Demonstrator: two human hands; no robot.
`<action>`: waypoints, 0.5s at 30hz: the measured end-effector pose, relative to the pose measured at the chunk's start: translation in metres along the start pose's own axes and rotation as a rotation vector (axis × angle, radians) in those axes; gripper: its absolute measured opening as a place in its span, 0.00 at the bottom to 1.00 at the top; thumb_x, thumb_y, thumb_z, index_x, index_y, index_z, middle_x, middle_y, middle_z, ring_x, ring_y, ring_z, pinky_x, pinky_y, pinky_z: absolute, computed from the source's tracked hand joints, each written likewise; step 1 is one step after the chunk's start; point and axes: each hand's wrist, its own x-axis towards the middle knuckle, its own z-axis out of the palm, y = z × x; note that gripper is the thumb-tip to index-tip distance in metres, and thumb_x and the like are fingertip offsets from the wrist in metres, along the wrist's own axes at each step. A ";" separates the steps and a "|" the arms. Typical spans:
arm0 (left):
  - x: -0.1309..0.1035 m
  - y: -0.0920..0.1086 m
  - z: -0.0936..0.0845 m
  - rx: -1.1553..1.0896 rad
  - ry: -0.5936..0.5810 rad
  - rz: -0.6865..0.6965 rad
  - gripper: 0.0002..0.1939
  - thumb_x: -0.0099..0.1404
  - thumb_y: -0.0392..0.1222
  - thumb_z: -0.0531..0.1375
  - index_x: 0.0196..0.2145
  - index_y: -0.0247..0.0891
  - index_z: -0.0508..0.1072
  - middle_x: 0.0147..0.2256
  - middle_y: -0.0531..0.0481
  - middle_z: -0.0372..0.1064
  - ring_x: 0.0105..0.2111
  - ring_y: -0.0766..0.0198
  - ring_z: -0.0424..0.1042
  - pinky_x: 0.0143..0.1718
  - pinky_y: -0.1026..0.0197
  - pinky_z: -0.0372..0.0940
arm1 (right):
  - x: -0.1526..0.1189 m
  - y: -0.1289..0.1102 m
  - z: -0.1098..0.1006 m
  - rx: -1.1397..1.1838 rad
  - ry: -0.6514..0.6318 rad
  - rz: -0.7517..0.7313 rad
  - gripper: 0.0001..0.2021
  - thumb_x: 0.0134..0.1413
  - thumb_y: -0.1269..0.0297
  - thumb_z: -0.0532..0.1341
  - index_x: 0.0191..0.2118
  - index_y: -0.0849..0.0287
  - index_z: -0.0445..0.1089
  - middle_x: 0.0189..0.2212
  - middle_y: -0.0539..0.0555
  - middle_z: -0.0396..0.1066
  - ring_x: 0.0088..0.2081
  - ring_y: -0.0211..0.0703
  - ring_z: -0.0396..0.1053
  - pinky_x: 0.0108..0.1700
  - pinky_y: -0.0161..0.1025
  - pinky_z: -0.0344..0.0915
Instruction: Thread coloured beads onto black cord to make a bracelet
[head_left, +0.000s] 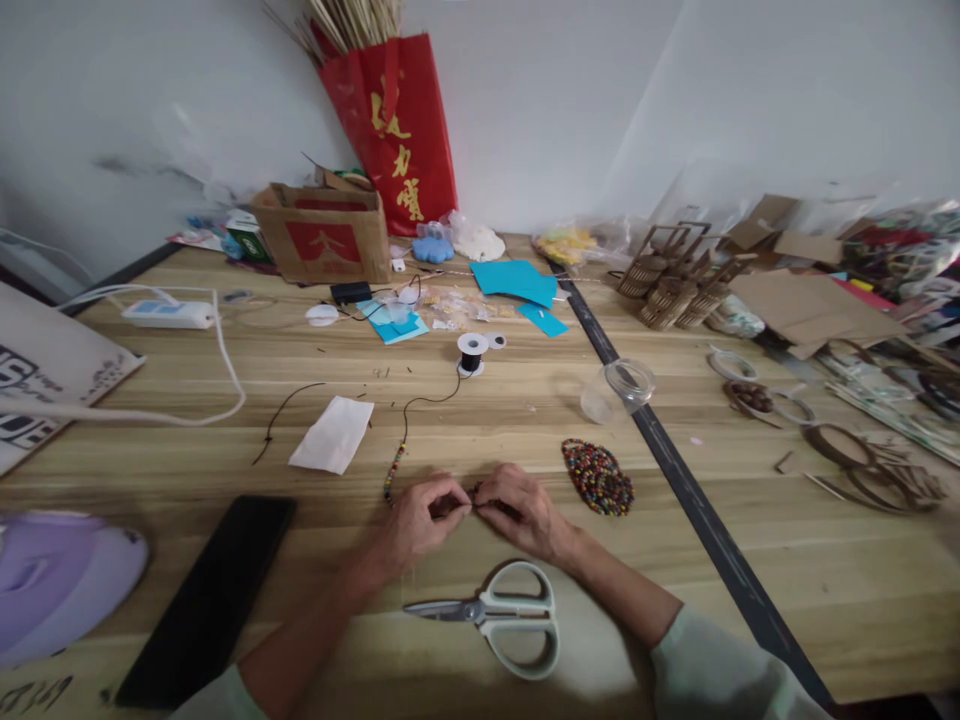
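My left hand [424, 515] and my right hand [521, 508] meet fingertip to fingertip over the table, both closed in a pinch. Between them a small dark bit of beaded cord shows; the fingers hide most of it. A string of coloured beads [393, 470] comes out beside my left hand, on black cord [431, 399] that runs back to a white spool [472, 355]. To the right of my right hand lies a coiled heap of multicoloured bead strings [598, 478]. Scissors [495, 612] with pale handles lie just below my hands, blades pointing left.
A black phone [210, 600] and a purple-white appliance [64, 585] lie at left, near a white paper [332, 435] and a power strip [169, 314]. A clear plastic container [619, 390] stands right of centre. Behind are a cardboard box [322, 240] and blue sheets [517, 281].
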 end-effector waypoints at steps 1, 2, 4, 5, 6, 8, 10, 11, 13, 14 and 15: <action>0.000 -0.001 0.000 0.009 0.007 0.006 0.05 0.55 0.32 0.58 0.23 0.36 0.72 0.22 0.53 0.65 0.23 0.68 0.62 0.26 0.67 0.58 | 0.000 0.000 0.000 0.012 0.006 0.007 0.05 0.63 0.65 0.56 0.39 0.59 0.68 0.31 0.55 0.73 0.35 0.42 0.68 0.41 0.40 0.64; 0.000 -0.001 0.001 0.018 0.012 0.010 0.05 0.55 0.32 0.58 0.24 0.36 0.72 0.22 0.53 0.65 0.23 0.68 0.62 0.26 0.67 0.58 | 0.001 0.000 0.001 0.023 0.011 0.015 0.05 0.63 0.65 0.56 0.39 0.59 0.68 0.31 0.55 0.73 0.35 0.42 0.68 0.40 0.40 0.64; 0.000 -0.002 0.001 0.030 0.015 0.017 0.05 0.55 0.31 0.58 0.24 0.35 0.72 0.22 0.53 0.65 0.23 0.68 0.62 0.26 0.67 0.58 | 0.001 -0.001 0.001 0.048 0.025 0.029 0.05 0.63 0.66 0.57 0.38 0.59 0.69 0.31 0.55 0.73 0.35 0.42 0.69 0.40 0.39 0.65; 0.000 -0.003 0.001 0.035 0.014 0.018 0.05 0.55 0.31 0.58 0.24 0.35 0.72 0.23 0.53 0.65 0.23 0.68 0.63 0.26 0.67 0.58 | 0.001 -0.001 0.001 0.061 0.030 0.036 0.05 0.63 0.66 0.57 0.38 0.59 0.69 0.31 0.55 0.73 0.35 0.41 0.69 0.40 0.39 0.65; 0.000 -0.003 0.001 0.041 0.010 0.019 0.05 0.55 0.31 0.58 0.24 0.35 0.72 0.23 0.53 0.66 0.24 0.68 0.63 0.26 0.67 0.59 | 0.002 -0.002 0.001 0.072 0.034 0.044 0.05 0.62 0.66 0.57 0.37 0.59 0.69 0.31 0.55 0.73 0.35 0.41 0.69 0.39 0.39 0.65; 0.000 -0.002 0.000 0.047 0.003 0.019 0.05 0.55 0.31 0.58 0.24 0.35 0.72 0.23 0.52 0.66 0.24 0.68 0.63 0.26 0.67 0.59 | 0.002 -0.002 0.000 0.085 0.035 0.064 0.06 0.62 0.65 0.57 0.37 0.59 0.70 0.30 0.55 0.73 0.34 0.41 0.69 0.39 0.39 0.66; 0.000 -0.002 0.000 0.050 0.000 0.022 0.05 0.56 0.31 0.58 0.24 0.35 0.72 0.23 0.52 0.66 0.24 0.68 0.63 0.26 0.67 0.59 | 0.003 -0.003 0.000 0.088 0.036 0.080 0.07 0.63 0.64 0.57 0.36 0.59 0.70 0.30 0.55 0.73 0.34 0.41 0.70 0.39 0.39 0.66; 0.000 -0.002 -0.001 0.052 -0.001 0.025 0.05 0.56 0.31 0.58 0.24 0.35 0.72 0.23 0.52 0.67 0.24 0.68 0.63 0.26 0.67 0.59 | 0.003 -0.003 0.000 0.090 0.038 0.085 0.07 0.63 0.64 0.57 0.36 0.60 0.70 0.30 0.56 0.73 0.34 0.41 0.70 0.39 0.39 0.66; -0.001 -0.002 0.000 0.057 0.000 0.030 0.05 0.56 0.31 0.58 0.24 0.36 0.72 0.23 0.52 0.67 0.24 0.68 0.63 0.27 0.67 0.59 | 0.003 -0.003 0.000 0.094 0.037 0.088 0.07 0.63 0.63 0.57 0.36 0.60 0.70 0.30 0.55 0.73 0.34 0.41 0.70 0.39 0.39 0.67; -0.001 -0.002 0.000 0.057 0.002 0.032 0.05 0.56 0.31 0.58 0.24 0.36 0.72 0.23 0.52 0.67 0.24 0.68 0.64 0.27 0.67 0.59 | 0.003 -0.003 0.000 0.095 0.038 0.088 0.08 0.63 0.63 0.57 0.36 0.60 0.70 0.30 0.55 0.73 0.34 0.41 0.70 0.39 0.39 0.67; -0.001 -0.003 0.001 0.055 0.001 0.033 0.05 0.56 0.31 0.58 0.24 0.36 0.72 0.24 0.52 0.67 0.24 0.68 0.64 0.27 0.67 0.59 | 0.003 -0.003 0.000 0.097 0.035 0.087 0.08 0.63 0.63 0.57 0.36 0.60 0.70 0.30 0.56 0.73 0.34 0.41 0.70 0.39 0.39 0.66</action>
